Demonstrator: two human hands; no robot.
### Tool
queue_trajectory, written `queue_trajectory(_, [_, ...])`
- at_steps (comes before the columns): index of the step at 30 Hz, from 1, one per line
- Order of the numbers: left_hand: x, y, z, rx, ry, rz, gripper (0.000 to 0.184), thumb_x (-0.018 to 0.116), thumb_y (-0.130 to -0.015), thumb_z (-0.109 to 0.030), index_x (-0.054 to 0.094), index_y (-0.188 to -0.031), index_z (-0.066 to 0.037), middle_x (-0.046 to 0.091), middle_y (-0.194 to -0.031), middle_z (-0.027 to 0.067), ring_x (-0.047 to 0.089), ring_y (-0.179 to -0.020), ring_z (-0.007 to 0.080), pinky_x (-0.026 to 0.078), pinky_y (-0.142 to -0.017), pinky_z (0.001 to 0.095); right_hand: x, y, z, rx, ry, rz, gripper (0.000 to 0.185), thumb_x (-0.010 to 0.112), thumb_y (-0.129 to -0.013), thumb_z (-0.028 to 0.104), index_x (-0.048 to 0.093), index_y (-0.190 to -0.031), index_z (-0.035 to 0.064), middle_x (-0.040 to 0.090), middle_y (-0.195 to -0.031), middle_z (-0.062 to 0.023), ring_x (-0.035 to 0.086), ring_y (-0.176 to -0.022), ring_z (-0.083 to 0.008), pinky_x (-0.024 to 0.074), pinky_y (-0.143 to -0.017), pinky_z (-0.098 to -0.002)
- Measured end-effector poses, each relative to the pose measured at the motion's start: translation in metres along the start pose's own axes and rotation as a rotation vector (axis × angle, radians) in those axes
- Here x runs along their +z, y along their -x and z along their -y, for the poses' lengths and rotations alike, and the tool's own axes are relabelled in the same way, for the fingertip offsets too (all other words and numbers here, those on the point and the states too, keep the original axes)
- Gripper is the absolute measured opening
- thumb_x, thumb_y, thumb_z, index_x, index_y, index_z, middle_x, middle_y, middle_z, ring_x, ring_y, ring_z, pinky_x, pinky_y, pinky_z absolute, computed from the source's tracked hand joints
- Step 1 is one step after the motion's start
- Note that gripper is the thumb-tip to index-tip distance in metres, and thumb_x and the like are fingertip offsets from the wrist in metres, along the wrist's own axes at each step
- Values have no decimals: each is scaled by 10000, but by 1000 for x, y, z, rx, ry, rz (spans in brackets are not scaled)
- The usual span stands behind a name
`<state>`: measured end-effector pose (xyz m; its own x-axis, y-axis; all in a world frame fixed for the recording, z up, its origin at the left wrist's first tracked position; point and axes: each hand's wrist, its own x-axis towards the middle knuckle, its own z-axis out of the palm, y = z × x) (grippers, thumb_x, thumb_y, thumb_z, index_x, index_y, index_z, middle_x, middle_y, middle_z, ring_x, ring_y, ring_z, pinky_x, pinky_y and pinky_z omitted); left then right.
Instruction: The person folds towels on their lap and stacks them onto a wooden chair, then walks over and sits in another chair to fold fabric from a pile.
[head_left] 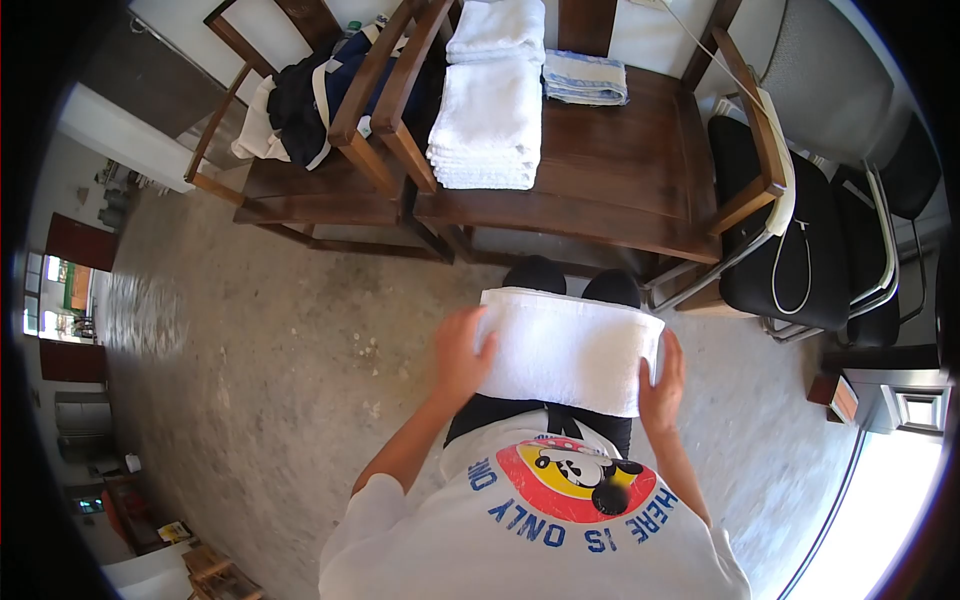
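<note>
A folded white towel [565, 350] is held level in front of my body, above my dark trousers. My left hand [463, 358] closes on its left edge, with the thumb beside the cloth. On the opposite edge, my right hand [661, 385] grips the side, thumb on the near face and the other fingers along the outside. Parts of the fingers are hidden by the towel. Ahead, a stack of folded white towels [485, 125] lies on a wooden bench seat [610, 165]. Beside that stack is a folded blue-and-white towel [585, 78].
To the left, a wooden armchair [300, 190] carries dark and pale clothing [305, 115]. Black chairs with metal frames [790, 250] stand at the right, with a pale cord [778, 270] hanging there. Concrete floor [280, 350] surrounds me. Bright light enters at the lower right.
</note>
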<state>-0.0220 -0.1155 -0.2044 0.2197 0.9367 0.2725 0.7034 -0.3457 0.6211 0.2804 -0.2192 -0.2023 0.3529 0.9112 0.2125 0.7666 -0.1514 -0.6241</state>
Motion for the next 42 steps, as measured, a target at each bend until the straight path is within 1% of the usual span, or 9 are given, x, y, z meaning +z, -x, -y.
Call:
queue_trajectory(4, [24,-7,-63,139,-192,159,590,669,-789,-291,492,-1329,-132,400,-1409,165,330,-1328,362,254,-1038,570,29,-12,43,-149,216,132,631,638,-821,150,391,-1396,72,266,-1502,-155,204,-1401,-358,155,-1115,-553])
queue_trajectory(7, [50,12,-40,264,-341,260,625,637,-809,-367,458,-1380,-184,278,-1498,149,193,-1401,369,167,-1049,633,56,-6,38,-201,341,229,636,629,-829,262,399,-1412,159,270,-1502,-137,178,-1407,-361,103,-1127,-545])
queue_trajectory(10, [48,14,-30,274,-318,248,619,622,-814,-381,454,-1385,-210,294,-1493,144,235,-1384,378,178,-1043,642,55,-8,32,-184,349,254,592,570,-862,341,401,-1417,223,263,-1511,-108,183,-1409,-340,78,-1133,-537])
queue_trajectory(18, [45,18,2,183,-69,125,664,671,-777,-291,442,-1378,-125,294,-1456,250,321,-1310,455,329,-1024,494,43,14,-7,-188,134,211,563,525,-870,300,413,-1403,158,266,-1501,-157,209,-1394,-373,145,-1122,-523])
queue_trajectory(24, [40,14,7,178,27,169,657,648,-794,-283,424,-1388,-118,295,-1454,252,330,-1310,447,337,-1024,489,46,29,-36,-251,-81,175,538,468,-890,282,420,-1384,75,269,-1475,-239,255,-1351,-448,213,-1100,-518])
queue_trajectory(31, [41,12,6,193,0,177,674,625,-807,-307,384,-1416,-143,276,-1476,218,323,-1327,414,346,-1021,477,56,25,-39,-298,-186,164,533,455,-907,285,410,-1388,60,272,-1472,-239,264,-1351,-440,227,-1095,-508])
queue_trajectory(36, [32,21,-15,55,-170,164,717,631,-801,-327,345,-1437,-163,262,-1489,194,267,-1365,377,265,-1034,572,33,26,-18,-248,-41,246,549,476,-895,256,388,-1400,59,261,-1479,-235,249,-1358,-442,179,-1104,-532])
queue_trajectory(40, [21,34,-53,222,-179,221,696,625,-792,-293,372,-1415,-113,275,-1485,192,248,-1381,354,212,-1038,622,20,32,26,-361,228,133,602,556,-842,257,401,-1392,67,313,-1462,-212,228,-1379,-419,132,-1102,-588])
queue_trajectory(42, [38,44,-54,423,-82,339,672,640,-785,-287,411,-1382,-80,281,-1489,174,208,-1401,352,169,-1091,577,29,35,44,-459,262,313,639,600,-804,246,408,-1388,71,335,-1455,-188,230,-1382,-404,112,-1108,-592])
